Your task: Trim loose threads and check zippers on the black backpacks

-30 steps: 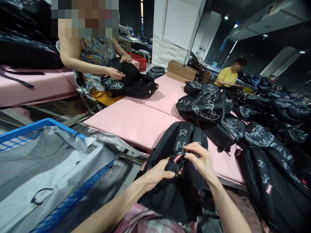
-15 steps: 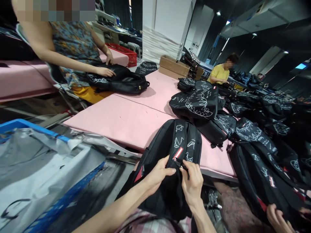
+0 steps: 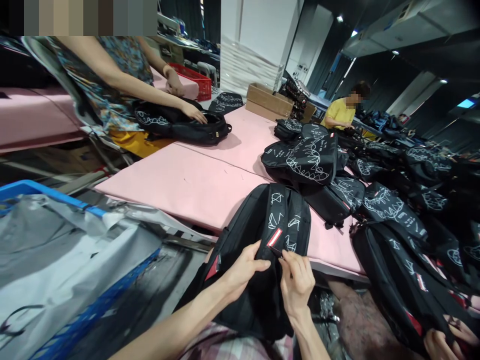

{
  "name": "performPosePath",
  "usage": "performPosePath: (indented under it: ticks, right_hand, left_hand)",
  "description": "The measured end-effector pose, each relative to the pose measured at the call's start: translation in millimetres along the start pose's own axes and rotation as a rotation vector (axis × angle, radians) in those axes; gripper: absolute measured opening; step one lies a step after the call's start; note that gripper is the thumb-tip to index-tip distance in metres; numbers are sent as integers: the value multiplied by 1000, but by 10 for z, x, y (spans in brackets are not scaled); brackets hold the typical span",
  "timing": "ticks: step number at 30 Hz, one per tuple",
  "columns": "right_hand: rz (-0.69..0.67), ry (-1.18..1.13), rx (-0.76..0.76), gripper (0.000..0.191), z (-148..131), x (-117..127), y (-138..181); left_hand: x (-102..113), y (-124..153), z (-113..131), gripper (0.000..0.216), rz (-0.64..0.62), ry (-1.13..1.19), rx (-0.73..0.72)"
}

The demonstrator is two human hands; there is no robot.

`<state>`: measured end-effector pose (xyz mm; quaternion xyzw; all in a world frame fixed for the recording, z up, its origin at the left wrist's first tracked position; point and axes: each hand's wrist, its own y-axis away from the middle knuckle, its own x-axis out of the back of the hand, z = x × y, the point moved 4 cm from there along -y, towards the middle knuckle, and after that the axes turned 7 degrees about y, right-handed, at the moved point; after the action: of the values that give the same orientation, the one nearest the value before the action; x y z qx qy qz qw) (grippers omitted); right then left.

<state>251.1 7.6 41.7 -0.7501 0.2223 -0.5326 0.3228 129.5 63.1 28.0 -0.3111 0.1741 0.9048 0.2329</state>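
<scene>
A black backpack (image 3: pixel 258 235) with white scribble prints and a red-and-white strap tag lies half on my lap, half on the pink table's near edge. My left hand (image 3: pixel 243 267) presses on its back panel, thumb and fingers closed on the fabric beside the tag. My right hand (image 3: pixel 298 280) pinches a small dark strap piece or zipper pull just right of the tag.
The pink table (image 3: pixel 195 185) holds a heap of black printed backpacks (image 3: pixel 318 160) at right. Across it a person (image 3: pixel 112 75) handles another backpack (image 3: pixel 183 125). A blue crate (image 3: pixel 56 260) with grey plastic stands at left. Another person's hand (image 3: pixel 437 345) shows at bottom right. Cardboard box (image 3: pixel 268 100) at the far end.
The view swung left and down. The backpack has settled flatter on my lap, my right hand dropped from the raised strap to beside the tag. The person opposite laid their backpack flat.
</scene>
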Motion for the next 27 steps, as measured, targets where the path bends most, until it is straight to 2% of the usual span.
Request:
performPosePath:
  ticks: [3,6,9,12,18,21,22,24,27]
  right_hand:
    - [-27,-24,-19,30,-2,2,-16]
    - [-110,-94,-73,24,18,-41,-49]
    - [-197,-236,-287,16,153,-88,-70]
    - [-212,-260,-481,21,311,-93,-86]
    - [-262,-243,-521,22,293,-176,-180]
    - [-327,-482,-642,17,337,-306,-184]
    - [-318,-609,-720,16,405,-338,-164]
    - [-213,-834,-888,23,626,-343,-83]
    - [8,-909,-1057,40,1064,-192,175]
  left_hand:
    - [15,-6,-20,38,1,6,-4]
    - [53,-8,-53,37,23,3,-20]
    - [96,1,-88,37,10,28,-10]
    - [132,13,-113,39,-4,53,18]
    - [176,20,-206,44,35,10,45]
    - [289,25,-226,48,62,-17,90]
    - [362,35,-207,49,72,-33,111]
    - [578,85,-113,52,128,-133,121]
    - [976,255,69,54,218,-379,126]
